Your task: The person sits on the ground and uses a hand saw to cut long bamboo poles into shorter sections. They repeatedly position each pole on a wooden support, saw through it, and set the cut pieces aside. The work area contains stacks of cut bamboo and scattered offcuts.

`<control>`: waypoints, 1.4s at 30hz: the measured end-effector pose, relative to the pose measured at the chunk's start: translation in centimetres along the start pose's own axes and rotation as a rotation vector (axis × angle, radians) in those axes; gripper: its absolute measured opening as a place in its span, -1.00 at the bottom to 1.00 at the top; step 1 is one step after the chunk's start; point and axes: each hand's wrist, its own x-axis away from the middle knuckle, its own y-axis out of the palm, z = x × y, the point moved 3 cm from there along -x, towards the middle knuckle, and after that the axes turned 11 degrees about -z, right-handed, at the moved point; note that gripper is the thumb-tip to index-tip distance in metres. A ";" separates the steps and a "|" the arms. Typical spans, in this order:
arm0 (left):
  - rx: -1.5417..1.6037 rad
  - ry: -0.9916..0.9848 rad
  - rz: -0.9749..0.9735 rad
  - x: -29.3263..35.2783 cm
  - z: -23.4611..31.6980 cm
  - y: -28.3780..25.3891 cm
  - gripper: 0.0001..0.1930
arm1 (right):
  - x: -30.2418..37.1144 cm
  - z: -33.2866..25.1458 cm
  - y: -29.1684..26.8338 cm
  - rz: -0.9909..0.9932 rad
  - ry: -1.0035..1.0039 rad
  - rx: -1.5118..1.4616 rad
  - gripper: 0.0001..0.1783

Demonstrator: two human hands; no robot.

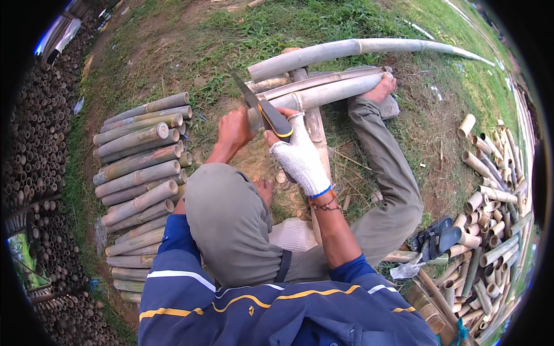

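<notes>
My bare left hand [235, 127] is closed on the near left end of a pale bamboo pole [334, 94]. In a white knit glove, my right hand [300, 154] grips the black and yellow handle of a hand saw [276, 120]. The saw's dark blade [242, 86] points up and away to the left, across the pole close to my left hand. Whether its teeth are in the bamboo is hidden. My bare foot [382, 88] rests on the pole's right part. A split bamboo length [329, 79] lies along its far side.
A longer bamboo pole [323, 52] lies beyond, over a wooden support [314, 124]. Cut bamboo pieces [138, 173] are stacked at left. Loose pieces [490, 207] heap up at right, beside black sandals [435, 235]. More bamboo ends [40, 138] fill the far left.
</notes>
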 end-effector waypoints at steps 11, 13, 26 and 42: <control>0.028 -0.013 -0.019 0.4 -1.0 0.4 -0.42 | 27.2 -2.3 -0.3 0.158 0.168 0.221 -0.34; 0.045 -0.011 0.007 0.3 -1.1 0.5 -0.42 | 27.2 -2.4 0.0 0.169 0.150 0.273 -0.36; 0.071 0.021 0.004 1.0 -1.8 -0.6 -0.50 | 13.5 2.4 0.9 0.106 0.009 0.219 -0.38; 0.081 0.093 0.075 -0.6 -0.4 -0.2 -0.48 | 2.2 3.5 0.7 0.106 0.028 0.061 -0.38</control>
